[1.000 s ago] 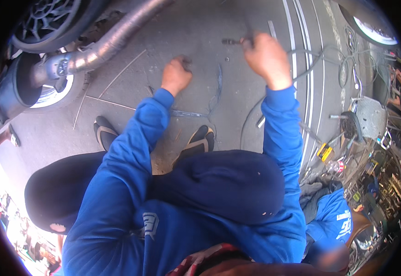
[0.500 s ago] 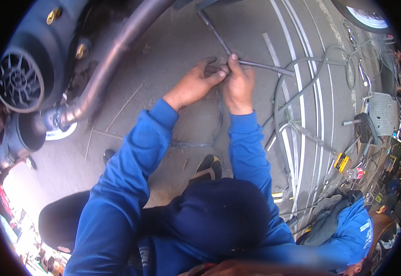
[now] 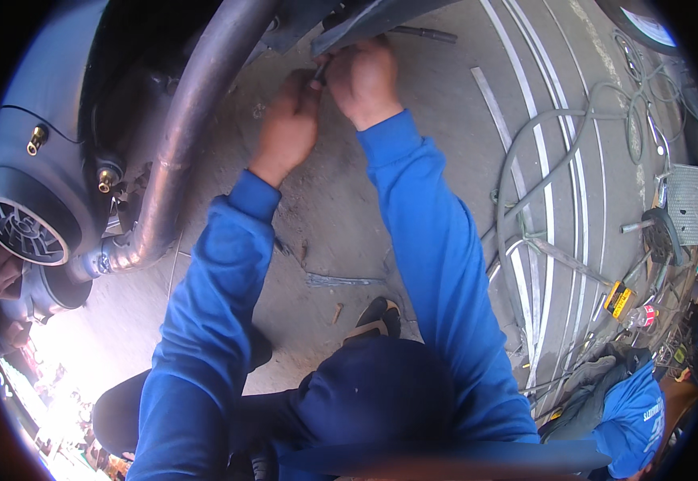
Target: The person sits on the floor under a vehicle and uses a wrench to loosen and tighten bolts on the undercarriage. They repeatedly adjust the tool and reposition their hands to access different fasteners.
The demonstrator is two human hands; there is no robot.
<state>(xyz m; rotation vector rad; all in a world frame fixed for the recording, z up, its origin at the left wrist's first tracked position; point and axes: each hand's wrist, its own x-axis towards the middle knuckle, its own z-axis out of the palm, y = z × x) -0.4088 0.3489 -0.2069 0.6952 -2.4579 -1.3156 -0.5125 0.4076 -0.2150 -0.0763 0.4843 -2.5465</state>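
Both my hands are raised close under a dark panel (image 3: 381,24) at the top of the view. My right hand (image 3: 365,80) is closed round a metal socket wrench, whose bar end (image 3: 425,34) sticks out to the right beyond my knuckles. My left hand (image 3: 289,120) pinches a short dark rod end (image 3: 320,74) between thumb and fingers, beside my right hand; it looks like part of the same wrench. The panel and my fingers hide the wrench's middle. To the left of my hands runs a thick bronze-grey exhaust pipe (image 3: 185,120), touching neither hand.
A grey vehicle body with brass fittings (image 3: 36,140) and a round finned vent (image 3: 27,226) stands left. Right, long metal strips (image 3: 549,216) and a looped hose (image 3: 509,168) lie on the floor. Another person in a blue top (image 3: 633,413) is at lower right, near scattered tools.
Both hands have moved up and left with the wrench, from over open floor to under the dark panel. The view has shifted slightly, and more of the vehicle shows.
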